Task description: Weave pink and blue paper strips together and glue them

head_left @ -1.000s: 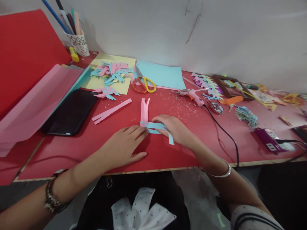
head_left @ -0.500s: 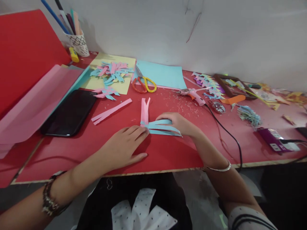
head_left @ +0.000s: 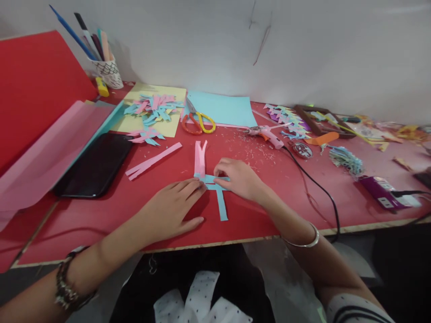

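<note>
Blue paper strips (head_left: 222,207) and a pink paper strip (head_left: 199,162) are woven together on the table in front of me. The pink one points away from me, its far end split in two. My left hand (head_left: 170,210) lies flat with fingers stretched, its fingertips pressing the crossing of the strips. At the right, my right hand (head_left: 240,179) has thumb and fingers bent on the blue strips. One blue strip is folded down toward me. A slit pink strip (head_left: 154,161) lies beyond my left hand.
Scissors (head_left: 198,123) rest by a blue sheet (head_left: 222,107). Small woven paper pieces (head_left: 156,105) are piled on a yellow sheet. A phone (head_left: 94,166) lies left. At right are a glue gun (head_left: 269,134), its black cord (head_left: 313,179) and a purple power strip (head_left: 382,193).
One blue strip that pointed right is now folded down toward the table's front edge. My right hand has shifted left, onto the blue strips. My left hand keeps its place on the paper.
</note>
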{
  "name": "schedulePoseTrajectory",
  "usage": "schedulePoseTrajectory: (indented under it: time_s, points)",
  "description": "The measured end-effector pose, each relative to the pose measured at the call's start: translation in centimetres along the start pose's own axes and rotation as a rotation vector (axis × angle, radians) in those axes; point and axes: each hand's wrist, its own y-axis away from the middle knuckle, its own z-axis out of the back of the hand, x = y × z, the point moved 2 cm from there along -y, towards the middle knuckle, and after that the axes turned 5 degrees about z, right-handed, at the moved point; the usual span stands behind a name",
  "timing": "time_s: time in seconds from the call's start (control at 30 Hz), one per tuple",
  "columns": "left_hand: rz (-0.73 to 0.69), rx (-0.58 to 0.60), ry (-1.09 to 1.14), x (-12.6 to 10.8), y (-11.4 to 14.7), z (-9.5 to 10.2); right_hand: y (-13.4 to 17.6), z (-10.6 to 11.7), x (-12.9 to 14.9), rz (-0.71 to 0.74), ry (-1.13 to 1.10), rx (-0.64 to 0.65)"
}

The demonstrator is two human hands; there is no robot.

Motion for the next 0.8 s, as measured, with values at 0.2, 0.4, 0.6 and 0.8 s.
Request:
schedulePoseTrajectory:
  time_s: [0.2,0.4,0.6,0.8]
  points:
    - [-0.020,-0.024,-0.032,-0.1,0.0,0.1,-0.6,0.2,-0.4,0.033,-0.021,0.065]
    - [-0.040,-0.075,-0.053,0.0,0.2,-0.1,-1.0,0.3,-0.5,0.066,0.023,0.110]
    - [-0.029,-0.069,-0.045,-0.1,0.2,-0.2,-1.8,0.2,-1.3,0.113,0.023,0.103]
    - [-0.015,-0.041,-0.002,0.0,0.0,-0.3,-2.2,-0.3,-2.0,0.147,-0.017,0.067]
